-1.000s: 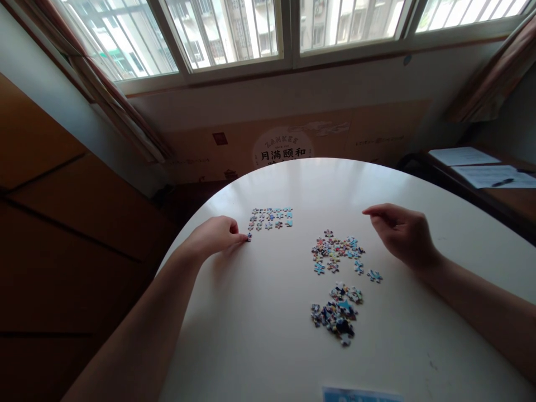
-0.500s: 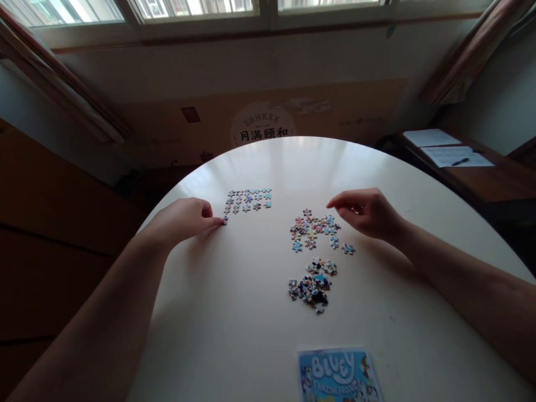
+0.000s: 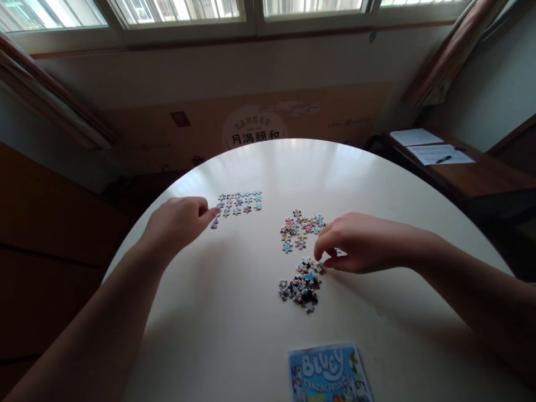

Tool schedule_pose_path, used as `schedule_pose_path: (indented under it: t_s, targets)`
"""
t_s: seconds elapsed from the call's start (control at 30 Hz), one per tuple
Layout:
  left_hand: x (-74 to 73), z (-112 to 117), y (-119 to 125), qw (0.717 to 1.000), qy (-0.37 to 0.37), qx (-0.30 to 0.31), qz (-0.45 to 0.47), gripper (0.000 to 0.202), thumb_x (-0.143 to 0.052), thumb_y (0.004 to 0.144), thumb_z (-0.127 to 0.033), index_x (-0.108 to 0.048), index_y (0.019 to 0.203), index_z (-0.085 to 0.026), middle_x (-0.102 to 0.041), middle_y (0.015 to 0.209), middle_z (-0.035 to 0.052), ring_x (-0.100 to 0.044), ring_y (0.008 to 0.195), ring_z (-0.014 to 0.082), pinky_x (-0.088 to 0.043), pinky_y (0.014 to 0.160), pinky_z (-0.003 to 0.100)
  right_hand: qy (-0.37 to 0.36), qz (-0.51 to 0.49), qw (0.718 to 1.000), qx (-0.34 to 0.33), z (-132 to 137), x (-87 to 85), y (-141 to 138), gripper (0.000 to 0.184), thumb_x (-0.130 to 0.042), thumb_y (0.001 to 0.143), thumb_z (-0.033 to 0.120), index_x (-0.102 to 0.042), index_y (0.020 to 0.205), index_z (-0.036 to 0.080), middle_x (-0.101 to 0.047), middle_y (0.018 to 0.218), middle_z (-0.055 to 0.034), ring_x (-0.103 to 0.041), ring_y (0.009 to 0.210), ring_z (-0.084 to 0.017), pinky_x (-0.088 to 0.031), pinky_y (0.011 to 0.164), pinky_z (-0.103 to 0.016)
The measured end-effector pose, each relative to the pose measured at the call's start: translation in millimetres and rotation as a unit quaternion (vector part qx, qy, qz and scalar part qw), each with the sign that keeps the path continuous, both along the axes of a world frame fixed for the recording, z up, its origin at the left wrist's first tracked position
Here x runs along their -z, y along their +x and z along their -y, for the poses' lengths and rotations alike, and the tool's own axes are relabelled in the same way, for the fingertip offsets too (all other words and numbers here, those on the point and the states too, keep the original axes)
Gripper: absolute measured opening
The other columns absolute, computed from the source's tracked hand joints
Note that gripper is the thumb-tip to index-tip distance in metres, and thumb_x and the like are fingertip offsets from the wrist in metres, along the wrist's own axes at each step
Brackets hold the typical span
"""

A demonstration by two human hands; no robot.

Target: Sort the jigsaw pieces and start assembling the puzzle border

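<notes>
A small grid of puzzle pieces [image 3: 238, 202] sits close to the curved far-left edge of the white bench [image 3: 234, 335]. At the grid's left side, the left hand [image 3: 178, 226] has its fingers nearly together; whether they grip a piece I cannot tell. Right of the grid lies a far pile [image 3: 299, 230], and nearer the viewer than the grid a near pile [image 3: 307, 293]. There the right hand [image 3: 360, 243] hovers, fingers part-open around visible air. Open surface separates grid from piles.

Blue card [image 3: 329, 374] as datum: counter [image 3: 234, 357] immediately left and right passable; beyond it, the nearer puzzle-piece pile [image 3: 307, 296] obstructs (right hand [image 3: 360, 244] at its far end).
</notes>
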State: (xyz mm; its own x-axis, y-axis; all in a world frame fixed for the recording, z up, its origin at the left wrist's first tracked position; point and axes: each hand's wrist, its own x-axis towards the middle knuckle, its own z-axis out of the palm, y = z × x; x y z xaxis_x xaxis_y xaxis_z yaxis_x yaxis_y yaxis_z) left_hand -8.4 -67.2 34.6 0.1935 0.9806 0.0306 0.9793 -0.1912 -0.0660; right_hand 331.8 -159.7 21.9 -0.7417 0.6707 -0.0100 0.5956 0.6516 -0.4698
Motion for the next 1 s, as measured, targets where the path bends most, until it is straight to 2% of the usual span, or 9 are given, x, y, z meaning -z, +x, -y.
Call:
schedule_pose_path:
  t_s: [0.2, 0.33, 0.47, 0.6, 0.73, 0.87, 1.0]
  targets:
    - [8.6, 8.3, 9.7, 0.987, 0.104, 0.121, 0.028, 0.041, -0.047, 0.093, -0.047, -0.048, 0.062, -0.02, -0.053, 0.06, 0.0029, -0.044, 0.055, 0.0169, -0.023, 0.055, 0.029, -0.012, 0.079, 0.997, 0.004, 2.1, -5.6, -4.0, 0.011, -0.066, 0.082, 0.023, -0.073, 0.091, 0.025, -0.069, 0.074, 0.0003, -0.059, 0.067, -0.015, -0.035, 0.063, -0.027]
    - [17.5, 8.7, 13.1, 0.973, 0.106, 0.199, 0.057, 0.04, -0.049, 0.092, -0.042, -0.04, 0.06, -0.02, -0.046, 0.057, 0.0002, -0.033, 0.052, 0.0136, -0.022, 0.053, 0.028, -0.01, 0.106, 0.994, 0.012, 4.3, -5.5, -9.0, 0.008, -0.064, 0.081, 0.021, -0.07, 0.086, 0.024, -0.068, 0.073, 0.0004, -0.056, 0.065, -0.014, -0.032, 0.06, -0.027]
    - [22.3, 6.9, 14.2, 0.955, 0.098, 0.269, 0.072, 0.039, -0.051, 0.091, -0.038, -0.037, 0.06, -0.019, -0.043, 0.056, -0.0015, -0.029, 0.051, 0.0122, -0.021, 0.052, 0.027, -0.014, 0.106, 0.994, 0.013, 4.8, -4.6, -10.6, 0.005, -0.063, 0.08, 0.019, -0.066, 0.083, 0.022, -0.068, 0.073, 0.0002, -0.053, 0.064, -0.013, -0.031, 0.059, -0.026]
    - [24.4, 5.6, 12.2, 0.948, 0.107, 0.289, 0.074, 0.038, -0.052, 0.092, -0.036, -0.038, 0.061, -0.019, -0.043, 0.056, -0.0023, -0.03, 0.051, 0.0118, -0.021, 0.052, 0.026, -0.02, 0.089, 0.996, 0.011, 4.4, -1.7, -9.7, 0.003, -0.062, 0.08, 0.019, -0.063, 0.08, 0.022, -0.067, 0.073, 0.0004, -0.053, 0.065, -0.013, -0.032, 0.06, -0.027]
    - [26.7, 3.9, 7.9, 0.947, 0.095, 0.299, 0.07, 0.038, -0.054, 0.092, -0.034, -0.038, 0.061, -0.019, -0.044, 0.057, -0.0024, -0.033, 0.052, 0.012, -0.023, 0.053, 0.026, -0.08, 0.049, 0.995, -0.019, 4.5, -2.4, -7.2, 0.009, -0.06, 0.078, 0.012, -0.062, 0.075, 0.021, -0.065, 0.071, 0.0019, -0.054, 0.065, -0.012, -0.037, 0.061, -0.026]
    - [26.7, 2.1, 4.6, 0.946, 0.107, 0.296, 0.076, 0.038, -0.054, 0.092, -0.034, -0.038, 0.061, -0.019, -0.043, 0.056, -0.0028, -0.032, 0.052, 0.0119, -0.023, 0.052, 0.026, -0.145, -0.062, 0.987, -0.038, 2.5, -5.9, -4.0, 0.007, -0.063, 0.081, 0.013, -0.064, 0.081, 0.02, -0.066, 0.077, 0.0015, -0.059, 0.07, -0.011, -0.045, 0.067, -0.024]
    - [26.1, 3.3, 6.2, 0.941, 0.115, 0.308, 0.083, 0.038, -0.055, 0.092, -0.032, -0.039, 0.061, -0.019, -0.043, 0.057, -0.003, -0.032, 0.051, 0.0113, -0.024, 0.052, 0.026, -0.145, -0.161, 0.976, -0.002, -5.0, -0.6, -2.7, 0.003, -0.063, 0.086, 0.017, -0.065, 0.084, 0.018, -0.067, 0.077, 0.0006, -0.061, 0.071, -0.011, -0.048, 0.065, -0.023]
